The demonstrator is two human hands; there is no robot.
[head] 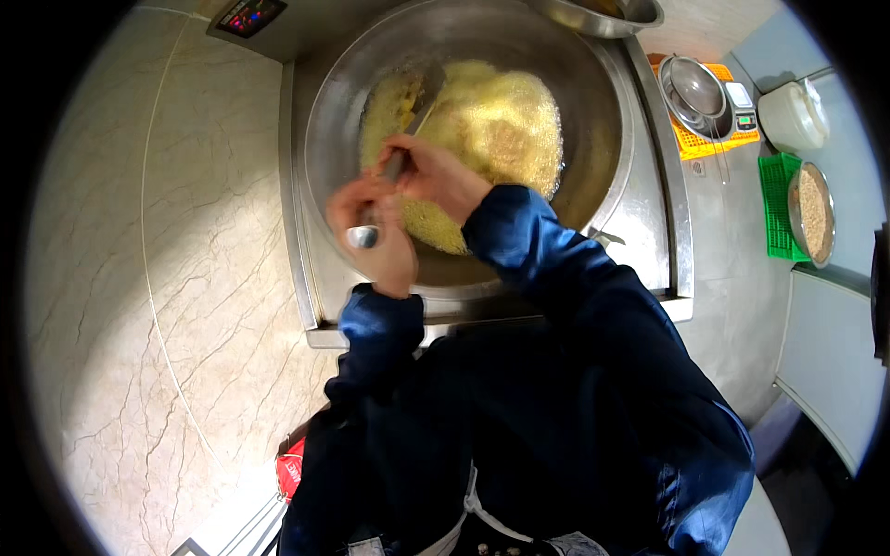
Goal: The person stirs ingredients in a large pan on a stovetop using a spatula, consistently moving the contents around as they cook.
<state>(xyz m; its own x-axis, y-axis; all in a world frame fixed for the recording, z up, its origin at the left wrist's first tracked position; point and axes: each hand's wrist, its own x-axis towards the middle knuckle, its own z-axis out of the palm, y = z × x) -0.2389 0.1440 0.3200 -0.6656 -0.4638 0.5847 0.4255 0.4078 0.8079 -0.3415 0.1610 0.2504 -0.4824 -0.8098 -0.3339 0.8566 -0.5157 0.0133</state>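
A large metal wok (591,139) is set into a steel stove in front of me. Yellow, foaming oil (487,97) covers much of its bottom, with a pale brown patch in the foam. Both hands grip one long-handled spatula (432,90). My left hand (379,229), blurred, is closed around the handle near its rounded metal end. Farther along the shaft, my right hand (441,174) holds it too. The spatula's blade dips into the foam towards the wok's far side, so its lower edge is hidden.
A metal basin (612,21) stands at the far rim. A lit control panel (247,15) is at upper left. To the right are a strainer (695,87) over a bowl, a digital scale (742,108), a white tub (793,115) and a bowl of pale grain-like food (813,212) on a green crate (779,208).
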